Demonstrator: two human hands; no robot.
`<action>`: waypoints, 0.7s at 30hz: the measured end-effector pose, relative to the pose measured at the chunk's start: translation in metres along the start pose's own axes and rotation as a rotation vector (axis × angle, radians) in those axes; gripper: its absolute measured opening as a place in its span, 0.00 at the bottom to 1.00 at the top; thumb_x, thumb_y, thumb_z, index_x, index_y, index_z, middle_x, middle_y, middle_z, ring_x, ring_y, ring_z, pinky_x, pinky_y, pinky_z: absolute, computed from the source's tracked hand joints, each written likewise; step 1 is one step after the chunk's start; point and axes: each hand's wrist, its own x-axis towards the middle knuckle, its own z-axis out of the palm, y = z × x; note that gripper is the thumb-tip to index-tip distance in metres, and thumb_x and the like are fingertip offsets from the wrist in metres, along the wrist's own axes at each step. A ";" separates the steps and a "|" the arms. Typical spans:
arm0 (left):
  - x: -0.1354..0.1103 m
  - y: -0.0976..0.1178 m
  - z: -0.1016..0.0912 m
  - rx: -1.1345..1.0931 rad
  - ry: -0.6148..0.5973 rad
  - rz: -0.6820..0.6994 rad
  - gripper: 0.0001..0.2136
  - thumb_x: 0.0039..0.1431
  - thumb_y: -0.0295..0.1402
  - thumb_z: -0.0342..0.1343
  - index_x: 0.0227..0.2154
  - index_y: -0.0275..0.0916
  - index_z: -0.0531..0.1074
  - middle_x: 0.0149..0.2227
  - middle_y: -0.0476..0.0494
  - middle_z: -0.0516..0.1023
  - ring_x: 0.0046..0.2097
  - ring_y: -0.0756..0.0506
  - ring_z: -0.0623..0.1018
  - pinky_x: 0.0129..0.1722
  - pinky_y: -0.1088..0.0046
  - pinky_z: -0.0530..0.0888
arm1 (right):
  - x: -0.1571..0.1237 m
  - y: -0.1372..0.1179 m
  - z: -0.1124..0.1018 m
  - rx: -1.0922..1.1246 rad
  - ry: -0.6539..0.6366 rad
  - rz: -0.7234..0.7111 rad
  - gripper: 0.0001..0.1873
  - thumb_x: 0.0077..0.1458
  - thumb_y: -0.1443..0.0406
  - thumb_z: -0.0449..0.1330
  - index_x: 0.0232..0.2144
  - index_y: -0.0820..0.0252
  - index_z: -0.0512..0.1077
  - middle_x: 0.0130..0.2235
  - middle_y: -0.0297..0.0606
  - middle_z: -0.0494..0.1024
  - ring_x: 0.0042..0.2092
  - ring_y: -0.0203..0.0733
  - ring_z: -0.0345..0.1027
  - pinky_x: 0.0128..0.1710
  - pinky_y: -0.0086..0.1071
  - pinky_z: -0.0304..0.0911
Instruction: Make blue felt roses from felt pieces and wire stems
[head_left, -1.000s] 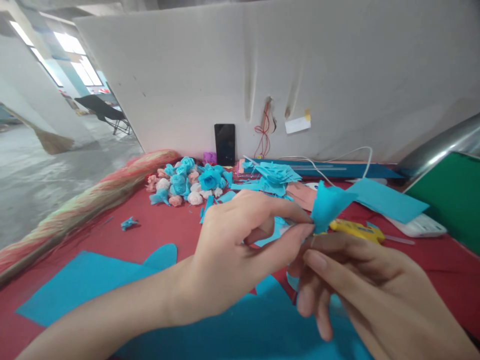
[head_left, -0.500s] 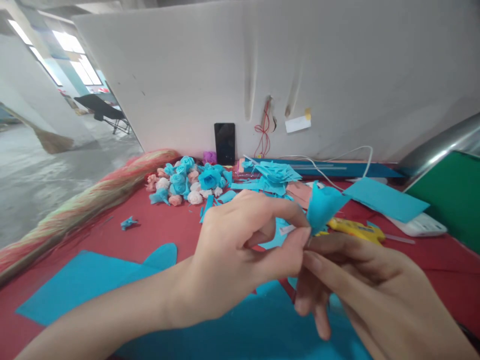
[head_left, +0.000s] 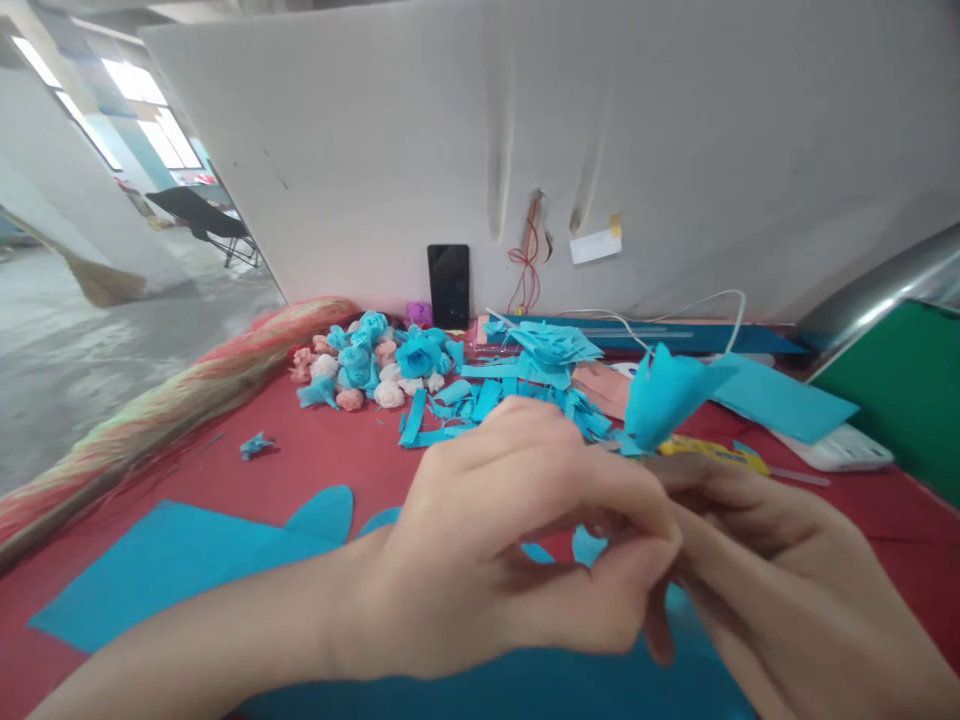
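A blue crepe-paper flower (head_left: 667, 395) stands upright with its petals flaring at the top. My right hand (head_left: 787, 570) is closed around its lower end, fingers curled below the petals. My left hand (head_left: 517, 530) reaches across in front, thumb and forefinger pinched together against the right fingers. Whatever lies in that pinch is hidden. Beneath both hands a large blue paper sheet (head_left: 480, 690) covers the near part of the table.
Finished blue, pink and white paper flowers (head_left: 360, 365) are heaped at the back left. Blue paper scraps (head_left: 551, 355), a yellow glue gun (head_left: 720, 452), a white power strip (head_left: 832, 452) and a propped black phone (head_left: 448, 285) lie beyond my hands. Another blue sheet (head_left: 157, 560) is at left.
My left hand's pinch has moved right and down, from just under the petals to the right fingers. The flower has shifted slightly right and up.
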 end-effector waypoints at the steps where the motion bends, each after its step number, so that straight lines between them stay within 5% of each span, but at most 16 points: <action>1: 0.000 -0.001 0.000 0.007 0.027 0.013 0.09 0.46 0.20 0.52 0.21 0.41 0.70 0.18 0.51 0.66 0.22 0.53 0.65 0.24 0.76 0.68 | 0.000 0.000 -0.001 0.073 -0.060 0.020 0.02 0.43 0.62 0.66 0.23 0.49 0.75 0.23 0.30 0.75 0.19 0.34 0.69 0.13 0.18 0.64; 6: -0.008 -0.002 -0.004 -0.059 -0.005 -0.034 0.07 0.54 0.24 0.50 0.27 0.42 0.69 0.33 0.47 0.74 0.32 0.51 0.73 0.31 0.75 0.72 | -0.001 0.003 -0.004 0.181 -0.174 0.052 0.02 0.47 0.64 0.64 0.26 0.48 0.76 0.21 0.29 0.74 0.21 0.32 0.70 0.16 0.16 0.66; 12: -0.019 -0.004 -0.005 -0.096 0.081 -0.311 0.08 0.57 0.24 0.49 0.37 0.44 0.65 0.29 0.52 0.69 0.28 0.53 0.69 0.30 0.76 0.70 | 0.000 0.005 -0.004 0.135 -0.168 0.042 0.02 0.50 0.64 0.62 0.28 0.50 0.76 0.21 0.32 0.75 0.20 0.32 0.69 0.16 0.16 0.66; 16: -0.017 -0.006 -0.003 0.051 0.065 -0.355 0.08 0.55 0.28 0.52 0.39 0.43 0.66 0.33 0.51 0.72 0.28 0.54 0.67 0.24 0.79 0.67 | -0.001 0.005 -0.001 0.136 -0.191 0.050 0.02 0.50 0.65 0.62 0.28 0.52 0.76 0.21 0.32 0.75 0.19 0.31 0.69 0.17 0.16 0.66; 21: -0.011 -0.005 -0.001 0.122 0.043 -0.333 0.03 0.53 0.26 0.54 0.32 0.38 0.68 0.25 0.53 0.71 0.25 0.55 0.66 0.22 0.79 0.65 | -0.003 0.004 -0.003 0.116 -0.160 0.059 0.01 0.49 0.64 0.63 0.28 0.53 0.75 0.22 0.34 0.76 0.20 0.32 0.69 0.16 0.16 0.65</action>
